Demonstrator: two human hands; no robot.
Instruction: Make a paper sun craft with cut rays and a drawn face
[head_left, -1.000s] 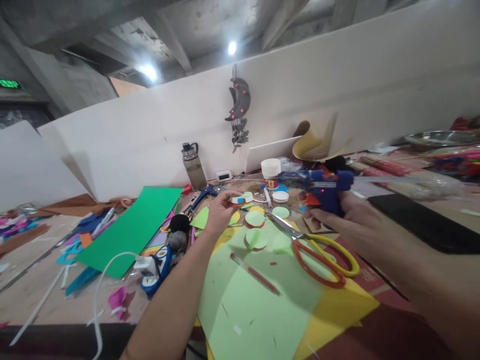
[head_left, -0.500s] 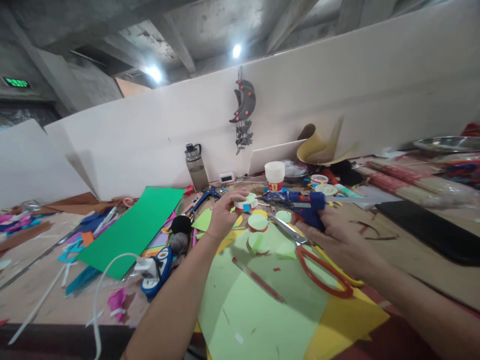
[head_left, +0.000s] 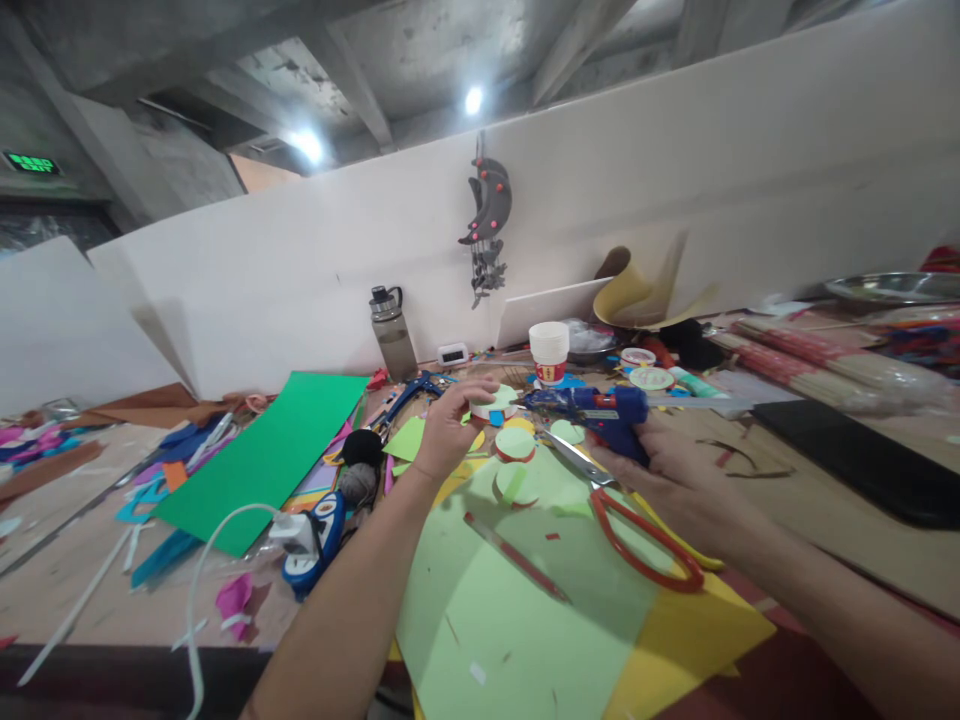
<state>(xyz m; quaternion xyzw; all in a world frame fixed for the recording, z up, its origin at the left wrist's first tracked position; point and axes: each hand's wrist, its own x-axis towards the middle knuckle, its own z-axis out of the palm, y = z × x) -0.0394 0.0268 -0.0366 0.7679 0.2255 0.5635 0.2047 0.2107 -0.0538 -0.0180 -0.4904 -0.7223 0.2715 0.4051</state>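
My left hand (head_left: 452, 425) is closed on a small round paper piece (head_left: 496, 400) with a pale green top and a white rim with a blue patch. Wrapped in my right hand (head_left: 667, 470) is a blue glue gun (head_left: 600, 408), a clear glue stick poking out of its back. Its nozzle points left, close to the paper piece; whether they touch I cannot tell. Below lie a pale green paper disc (head_left: 515, 443) and another round piece (head_left: 517, 487). Orange-handled scissors (head_left: 637, 540) and a red pen (head_left: 517, 558) rest on pale green paper (head_left: 480, 620).
White paper cups (head_left: 549, 345) stand behind the glue gun. A water bottle (head_left: 392, 335) is at the wall. On the left are a green sheet (head_left: 274, 450), yarn balls (head_left: 361, 468) and a power strip (head_left: 319, 545) with a white cable. A black slab (head_left: 862, 460) lies right.
The glue gun has shifted very slightly to the left, and the round piece appears tilted a little differently. Otherwise both hands stay in nearly the same place.
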